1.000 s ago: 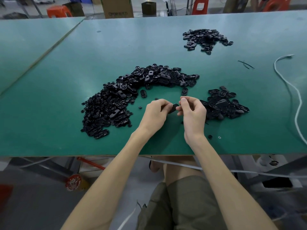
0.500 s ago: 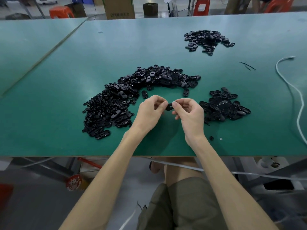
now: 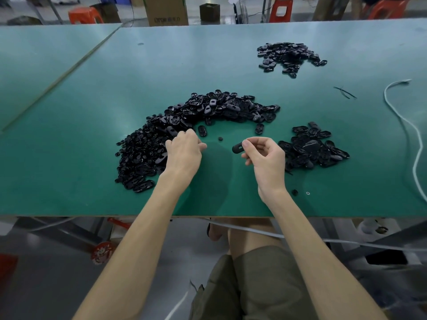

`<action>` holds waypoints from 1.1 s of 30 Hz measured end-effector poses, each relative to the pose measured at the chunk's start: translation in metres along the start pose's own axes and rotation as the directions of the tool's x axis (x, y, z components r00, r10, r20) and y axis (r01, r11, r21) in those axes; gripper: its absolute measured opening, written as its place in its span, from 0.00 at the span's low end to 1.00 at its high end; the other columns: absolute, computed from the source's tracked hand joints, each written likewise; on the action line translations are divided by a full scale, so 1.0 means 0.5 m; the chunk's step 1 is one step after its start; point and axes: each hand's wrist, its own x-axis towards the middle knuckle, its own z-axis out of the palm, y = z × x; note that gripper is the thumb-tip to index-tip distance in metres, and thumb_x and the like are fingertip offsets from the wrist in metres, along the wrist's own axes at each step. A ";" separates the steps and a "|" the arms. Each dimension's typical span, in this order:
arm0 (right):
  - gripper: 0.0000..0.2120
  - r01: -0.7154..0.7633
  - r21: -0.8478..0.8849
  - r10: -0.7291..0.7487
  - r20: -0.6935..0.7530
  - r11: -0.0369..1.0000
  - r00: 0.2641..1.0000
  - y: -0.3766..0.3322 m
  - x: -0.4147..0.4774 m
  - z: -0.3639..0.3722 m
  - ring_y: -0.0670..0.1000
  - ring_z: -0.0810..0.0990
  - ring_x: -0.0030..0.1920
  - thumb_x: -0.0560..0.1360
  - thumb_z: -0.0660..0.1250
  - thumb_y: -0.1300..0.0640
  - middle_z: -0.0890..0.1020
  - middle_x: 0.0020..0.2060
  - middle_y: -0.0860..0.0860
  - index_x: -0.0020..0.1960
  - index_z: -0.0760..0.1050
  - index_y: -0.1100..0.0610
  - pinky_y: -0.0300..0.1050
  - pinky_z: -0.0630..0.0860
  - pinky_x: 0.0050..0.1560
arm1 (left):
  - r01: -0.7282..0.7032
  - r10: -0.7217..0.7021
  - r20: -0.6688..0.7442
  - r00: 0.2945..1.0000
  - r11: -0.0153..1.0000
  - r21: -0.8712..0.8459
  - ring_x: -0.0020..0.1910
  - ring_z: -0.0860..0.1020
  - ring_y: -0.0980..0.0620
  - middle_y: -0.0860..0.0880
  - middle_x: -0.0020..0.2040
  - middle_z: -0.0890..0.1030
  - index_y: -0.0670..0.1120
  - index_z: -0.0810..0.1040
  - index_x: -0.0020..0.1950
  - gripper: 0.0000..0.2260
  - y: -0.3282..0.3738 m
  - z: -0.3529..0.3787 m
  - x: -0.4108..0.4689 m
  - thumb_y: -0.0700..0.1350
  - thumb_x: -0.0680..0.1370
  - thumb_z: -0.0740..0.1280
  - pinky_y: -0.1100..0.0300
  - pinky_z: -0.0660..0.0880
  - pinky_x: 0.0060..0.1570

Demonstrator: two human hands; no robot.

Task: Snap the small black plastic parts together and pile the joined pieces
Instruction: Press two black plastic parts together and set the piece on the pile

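- A crescent-shaped heap of loose black plastic parts (image 3: pixel 161 144) spreads over the green table (image 3: pixel 80 181). It lies left of and beyond the left hand's grip.
- The left hand (image 3: pixel 184 153) is palm down at the heap's inner edge, with its fingers curled in among the parts. Whether they have pinched a part cannot be told.
- One oval part (image 3: pixel 202 130) lies alone just beyond those fingertips. A small round black bit (image 3: pixel 220 139) sits between the two grips.
- The right hand (image 3: pixel 265 158) is raised above the table. Its thumb and forefinger pinch a black oval piece (image 3: pixel 237 148) by one end, and the free end points toward the left hand.
- A smaller pile of black pieces (image 3: pixel 314 148) lies just right of this grip, behind the knuckles. A third pile (image 3: pixel 288 57) lies far beyond it, and a white cable (image 3: pixel 413 139) runs well to the right.
- Step in hand, as a judgement: the left hand is fetching the next part while the right hand holds a piece ready.
- The next move calls for a clean pinch of a single part from the heap. That part must then be lined up with the held piece before the two are pressed together.
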 end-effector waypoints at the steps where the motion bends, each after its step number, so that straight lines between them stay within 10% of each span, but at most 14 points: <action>1: 0.02 0.000 0.005 0.000 -0.004 1.000 1.000 -0.001 0.000 0.000 0.46 0.83 0.36 0.79 0.73 0.62 0.85 0.40 0.49 0.50 0.80 0.58 0.38 0.77 0.37 | -0.012 0.012 0.001 1.000 0.996 -0.087 0.50 0.73 0.46 0.47 0.51 0.77 0.45 0.74 0.51 0.06 0.006 0.003 -0.001 0.46 0.84 0.66 0.51 0.63 0.59; 6: 0.05 -0.007 0.045 0.009 -0.030 0.999 1.000 -0.002 0.000 0.001 0.46 0.83 0.36 0.80 0.71 0.63 0.84 0.45 0.53 0.54 0.78 0.60 0.38 0.77 0.35 | -0.083 0.163 0.058 0.985 0.739 -0.669 0.31 0.75 0.59 0.51 0.35 0.80 0.47 0.75 0.46 0.07 0.055 0.024 -0.005 0.45 0.83 0.68 0.66 0.69 0.35; 13: 0.04 -0.002 0.034 0.004 -0.075 0.999 0.997 -0.003 0.002 0.002 0.45 0.83 0.37 0.81 0.69 0.64 0.83 0.44 0.52 0.55 0.78 0.59 0.38 0.77 0.37 | 0.014 0.065 0.035 0.997 0.299 -0.954 0.35 0.78 0.56 0.50 0.41 0.84 0.43 0.80 0.51 0.02 0.085 0.089 -0.016 0.41 0.82 0.69 0.60 0.74 0.43; 33: 0.05 -0.008 0.017 0.010 -0.109 1.000 0.994 -0.004 0.000 0.001 0.44 0.83 0.38 0.81 0.68 0.64 0.84 0.47 0.53 0.56 0.78 0.59 0.37 0.78 0.39 | -0.017 0.100 0.003 0.995 0.198 -0.980 0.38 0.81 0.54 0.46 0.45 0.87 0.43 0.84 0.54 0.05 0.069 0.101 -0.017 0.38 0.80 0.72 0.64 0.75 0.41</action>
